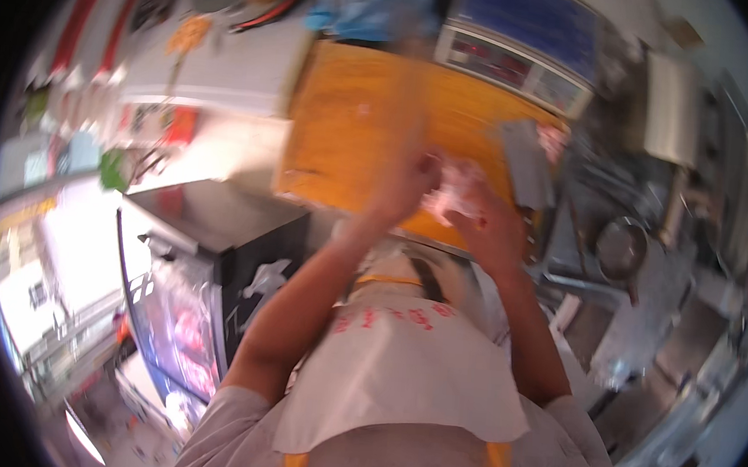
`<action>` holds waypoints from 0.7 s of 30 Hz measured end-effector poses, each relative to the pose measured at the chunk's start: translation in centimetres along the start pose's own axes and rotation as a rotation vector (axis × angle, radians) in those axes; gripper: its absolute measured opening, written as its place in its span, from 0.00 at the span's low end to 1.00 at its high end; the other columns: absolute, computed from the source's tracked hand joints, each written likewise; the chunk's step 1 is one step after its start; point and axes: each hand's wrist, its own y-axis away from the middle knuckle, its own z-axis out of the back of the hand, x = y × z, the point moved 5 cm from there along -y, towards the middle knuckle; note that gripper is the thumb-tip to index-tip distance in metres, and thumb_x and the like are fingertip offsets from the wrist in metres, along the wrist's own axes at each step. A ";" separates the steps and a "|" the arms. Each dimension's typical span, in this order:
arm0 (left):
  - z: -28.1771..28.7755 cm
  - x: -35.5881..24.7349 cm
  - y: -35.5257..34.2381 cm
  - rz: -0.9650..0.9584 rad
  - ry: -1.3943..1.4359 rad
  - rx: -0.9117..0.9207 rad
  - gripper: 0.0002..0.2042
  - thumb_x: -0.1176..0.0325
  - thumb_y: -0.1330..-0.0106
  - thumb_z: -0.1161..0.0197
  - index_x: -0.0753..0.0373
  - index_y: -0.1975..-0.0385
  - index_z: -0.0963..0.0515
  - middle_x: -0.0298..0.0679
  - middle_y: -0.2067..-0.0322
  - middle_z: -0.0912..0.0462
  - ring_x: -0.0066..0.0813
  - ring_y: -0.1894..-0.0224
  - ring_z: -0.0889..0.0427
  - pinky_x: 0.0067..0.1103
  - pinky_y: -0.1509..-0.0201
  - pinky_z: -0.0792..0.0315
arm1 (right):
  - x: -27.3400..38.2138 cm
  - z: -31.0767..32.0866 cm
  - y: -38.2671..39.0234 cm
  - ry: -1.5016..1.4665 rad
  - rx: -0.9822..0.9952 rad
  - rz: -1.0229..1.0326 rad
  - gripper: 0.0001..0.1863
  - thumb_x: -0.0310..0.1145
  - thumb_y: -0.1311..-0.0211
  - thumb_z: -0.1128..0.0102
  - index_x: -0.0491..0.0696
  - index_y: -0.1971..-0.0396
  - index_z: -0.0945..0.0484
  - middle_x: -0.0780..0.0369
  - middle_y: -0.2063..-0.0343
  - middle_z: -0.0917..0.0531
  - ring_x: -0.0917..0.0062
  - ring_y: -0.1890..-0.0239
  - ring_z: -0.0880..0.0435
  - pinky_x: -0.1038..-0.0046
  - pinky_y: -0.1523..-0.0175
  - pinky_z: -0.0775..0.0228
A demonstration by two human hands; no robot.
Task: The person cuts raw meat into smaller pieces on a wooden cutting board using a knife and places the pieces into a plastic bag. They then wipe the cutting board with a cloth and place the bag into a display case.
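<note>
Weighing scale (518, 51): blue top, pale front panel, upper middle
Blue plastic bag (374, 8): crumpled, just left of the scale
Glass-fronted cabinet (268, 235): dark-sided, lower left, pinkish contents blurred
White plastic scrap (267, 278): against the cabinet's dark side
Round metal vessel (622, 249): right

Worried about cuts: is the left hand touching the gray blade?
Apart: the head view shows meat and orange board between left hand and gray blade.

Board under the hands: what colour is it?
The board is orange-yellow; it shows best in the head view, though slightly blurred.
</note>
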 end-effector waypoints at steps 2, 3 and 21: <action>-1.7 -0.6 1.5 -0.137 0.012 0.020 0.04 0.76 0.28 0.40 0.63 0.58 0.20 0.33 0.68 0.21 0.20 0.66 0.21 0.22 0.61 0.24 | 1.2 -1.5 -1.0 0.093 0.053 0.094 0.27 0.34 0.39 0.29 0.47 0.41 0.26 0.50 0.56 0.16 0.52 0.57 0.15 0.58 0.55 0.22; -2.3 0.1 1.9 -0.256 -0.280 -0.038 0.03 0.75 0.27 0.39 0.65 0.60 0.20 0.34 0.68 0.22 0.23 0.63 0.18 0.25 0.58 0.22 | 0.6 -1.9 -0.6 0.099 0.084 0.080 0.28 0.33 0.38 0.29 0.47 0.40 0.27 0.50 0.52 0.17 0.51 0.54 0.15 0.57 0.53 0.21; 3.7 1.8 11.9 -0.367 -0.212 -0.125 0.07 0.70 0.34 0.39 0.65 0.62 0.20 0.51 0.66 0.15 0.49 0.59 0.14 0.36 0.56 0.23 | -3.7 -1.8 -1.5 0.323 0.133 -0.026 0.10 0.33 0.31 0.43 0.40 0.64 0.23 0.43 0.69 0.20 0.47 0.66 0.20 0.55 0.59 0.28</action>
